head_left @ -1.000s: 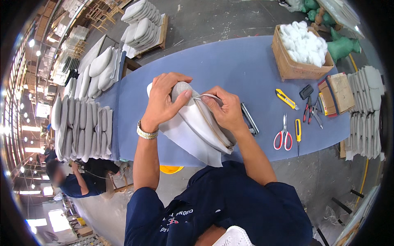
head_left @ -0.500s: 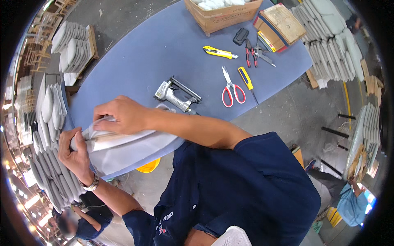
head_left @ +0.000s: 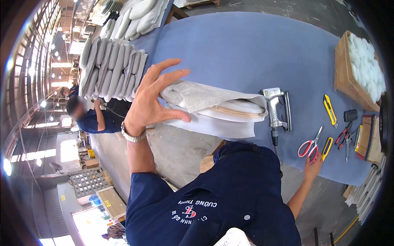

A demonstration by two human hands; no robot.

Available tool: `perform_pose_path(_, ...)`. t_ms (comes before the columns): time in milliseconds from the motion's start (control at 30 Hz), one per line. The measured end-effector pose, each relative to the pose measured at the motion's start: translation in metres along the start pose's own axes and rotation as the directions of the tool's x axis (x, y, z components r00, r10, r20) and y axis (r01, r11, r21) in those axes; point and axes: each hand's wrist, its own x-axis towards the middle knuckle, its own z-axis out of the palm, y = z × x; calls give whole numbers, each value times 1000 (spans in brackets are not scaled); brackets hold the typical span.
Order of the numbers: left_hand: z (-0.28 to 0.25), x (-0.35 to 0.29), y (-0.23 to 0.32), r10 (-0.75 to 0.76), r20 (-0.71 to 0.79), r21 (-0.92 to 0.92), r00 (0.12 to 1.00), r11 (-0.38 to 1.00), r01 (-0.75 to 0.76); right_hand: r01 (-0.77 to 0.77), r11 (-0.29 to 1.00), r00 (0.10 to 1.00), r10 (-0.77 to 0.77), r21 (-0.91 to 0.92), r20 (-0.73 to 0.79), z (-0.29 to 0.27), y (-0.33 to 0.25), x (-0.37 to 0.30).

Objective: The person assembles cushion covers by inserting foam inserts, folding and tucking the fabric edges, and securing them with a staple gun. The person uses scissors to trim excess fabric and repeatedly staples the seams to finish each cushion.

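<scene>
My left hand (head_left: 152,100), with a metal watch at the wrist, hovers open with fingers spread at the left end of a seat pad (head_left: 217,108). Light grey fabric and white padding wrap this pad, and a beige edge shows along its open side. At the right of the table, my right hand (head_left: 314,166) has its fingers on the red handle of a pair of scissors (head_left: 314,144). The fingers are partly hidden by distance and the handle. Between the pad and the scissors lies a silver staple gun (head_left: 274,107) with its hose attached.
Right of the scissors lie a yellow screwdriver (head_left: 327,148), a yellow cutter knife (head_left: 329,110), pliers (head_left: 344,133) and a book-like box (head_left: 371,137). A carton (head_left: 344,76) of white stuffing stands at the table's far right. Stacked grey cushions (head_left: 111,67) and another person (head_left: 92,117) are at left.
My right hand has left the seat pad and moved right to the scissors. My left hand has let go and opened beside the pad. The view has turned.
</scene>
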Motion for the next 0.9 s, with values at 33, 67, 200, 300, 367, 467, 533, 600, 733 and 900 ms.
perform_pose_path(33,1,-1,2,-13,3,17,1000,1000,13,66,995,996,-71,-79,-52,5,0,-5)
perform_pose_path(67,1,1,5,-28,-1,39,1000,999,28,48,995,995,-55,-84,-83,11,-5,-1)
perform_pose_path(200,-3,11,17,16,74,70,997,997,-22,23,987,995,-38,-158,-94,10,-22,7)
perform_pose_path(300,-5,17,27,54,111,111,992,992,-67,72,981,985,-98,-182,-141,11,-29,4)
perform_pose_path(367,-6,19,30,48,132,165,990,984,-70,90,992,971,-107,-89,-215,19,-28,4)
perform_pose_path(467,0,12,21,10,109,-35,994,999,-6,49,999,996,-49,-1,-75,20,-51,-8)
perform_pose_path(533,-3,12,18,-98,149,-109,984,987,115,-17,1000,999,17,-9,-42,17,-58,-4)
perform_pose_path(600,-11,12,16,-208,223,-153,952,957,245,-55,998,998,55,-34,-13,15,-60,0)
perform_pose_path(733,-15,19,8,-222,292,-259,930,918,300,-95,869,993,51,486,102,30,-16,30)
perform_pose_path(900,-12,10,10,-324,312,-316,893,851,419,-87,534,965,-164,841,205,-52,-137,21)
